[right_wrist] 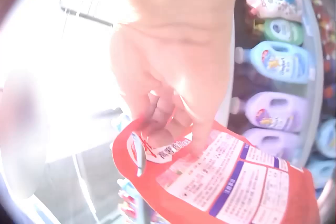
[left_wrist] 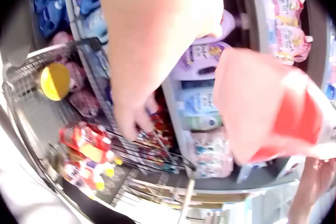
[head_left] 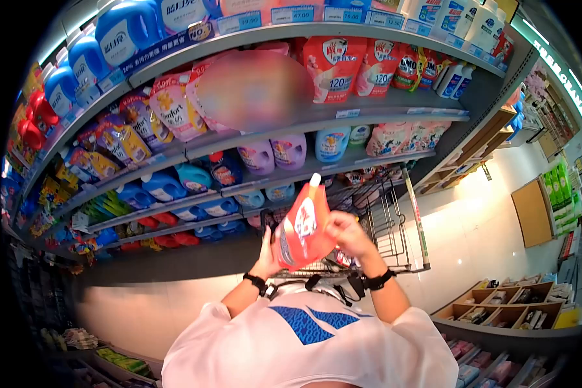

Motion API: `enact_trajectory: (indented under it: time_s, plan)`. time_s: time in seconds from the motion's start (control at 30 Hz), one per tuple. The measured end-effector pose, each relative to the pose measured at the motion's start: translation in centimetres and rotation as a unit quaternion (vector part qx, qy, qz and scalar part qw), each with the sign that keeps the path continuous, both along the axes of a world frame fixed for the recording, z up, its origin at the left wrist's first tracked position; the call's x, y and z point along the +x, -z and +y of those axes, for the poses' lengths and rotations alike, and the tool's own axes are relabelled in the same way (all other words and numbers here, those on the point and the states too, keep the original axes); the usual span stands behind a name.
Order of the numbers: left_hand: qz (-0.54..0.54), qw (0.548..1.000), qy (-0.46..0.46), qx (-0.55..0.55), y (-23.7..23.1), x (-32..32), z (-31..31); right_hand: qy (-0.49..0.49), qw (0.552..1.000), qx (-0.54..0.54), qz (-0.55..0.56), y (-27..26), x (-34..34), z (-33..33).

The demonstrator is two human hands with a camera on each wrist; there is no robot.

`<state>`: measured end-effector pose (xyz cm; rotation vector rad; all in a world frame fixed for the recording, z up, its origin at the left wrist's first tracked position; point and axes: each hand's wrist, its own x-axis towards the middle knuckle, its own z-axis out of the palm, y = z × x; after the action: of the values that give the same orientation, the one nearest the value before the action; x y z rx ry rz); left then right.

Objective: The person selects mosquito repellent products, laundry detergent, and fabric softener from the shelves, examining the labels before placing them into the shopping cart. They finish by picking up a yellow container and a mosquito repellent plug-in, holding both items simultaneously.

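Note:
A red refill pouch with a white cap stands tilted in front of the person's chest in the head view. The right hand pinches its right edge; in the right wrist view the curled fingers and thumb are at the pouch, beside its printed back label. On the other side is the left hand, its fingers extended alongside the pouch. In the left wrist view, the left hand has loose fingers pointing down, with a visible gap to the pouch.
Behind the pouch is a wire shopping cart. Red packs with yellow caps and a yellow round item are in it. Curved shelves with detergent bottles and pouches stand ahead. Wooden bins are at the right.

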<state>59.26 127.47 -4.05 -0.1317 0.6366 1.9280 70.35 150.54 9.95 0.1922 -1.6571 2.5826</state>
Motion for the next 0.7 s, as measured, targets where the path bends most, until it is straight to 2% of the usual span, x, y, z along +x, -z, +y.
enact_trajectory:
  time_s: [0.03, 0.1, 0.17, 0.23, 0.3, 0.37, 0.47, 0.57, 0.6, 0.63, 0.7]
  plan:
    - [-0.013, 0.998, -0.046, 0.043, -4.4, 0.1, 1.4, 0.009, 0.993, -0.113, 0.019, -1.9, 0.1, 0.1]
    - [-0.010, 0.992, -0.064, 0.109, -7.8, -0.5, 2.7, 0.079, 0.979, -0.174, 0.070, -4.6, -0.7, 0.4]
    - [-0.007, 0.987, -0.079, 0.138, -9.6, -1.1, 2.8, 0.130, 0.965, -0.209, 0.092, -6.6, -1.2, 0.1]
    - [-0.005, 0.983, -0.103, 0.151, -10.7, -1.9, 2.7, 0.097, 0.950, -0.266, 0.133, -5.5, -1.7, 1.2]
    - [-0.005, 0.980, -0.125, 0.157, -11.7, -2.6, 2.6, 0.125, 0.950, -0.258, 0.123, -5.3, -1.9, 1.6]
    - [0.005, 0.977, -0.144, 0.159, -12.8, -3.0, 2.8, 0.161, 0.928, -0.330, 0.057, -6.4, -1.8, 0.6]
    - [0.039, 0.969, -0.197, 0.145, -15.3, -2.9, 3.3, 0.119, 0.916, -0.376, 0.076, -5.9, -1.7, -1.4]
    - [0.075, 0.961, -0.233, 0.126, -17.5, -2.7, 4.5, 0.096, 0.960, -0.263, 0.002, -2.4, -2.2, -3.7]
    - [0.089, 0.958, -0.234, 0.142, -18.2, -2.5, 5.0, 0.099, 0.963, -0.249, -0.017, -1.7, -2.4, -4.1]
    - [0.099, 0.956, -0.196, 0.195, -18.4, -2.4, 5.3, 0.102, 0.966, -0.235, -0.036, -1.7, -2.5, -4.6]
    - [0.191, 0.946, -0.222, 0.139, -16.9, -2.9, 7.1, 0.142, 0.953, -0.259, -0.067, -2.2, -2.8, -5.0]
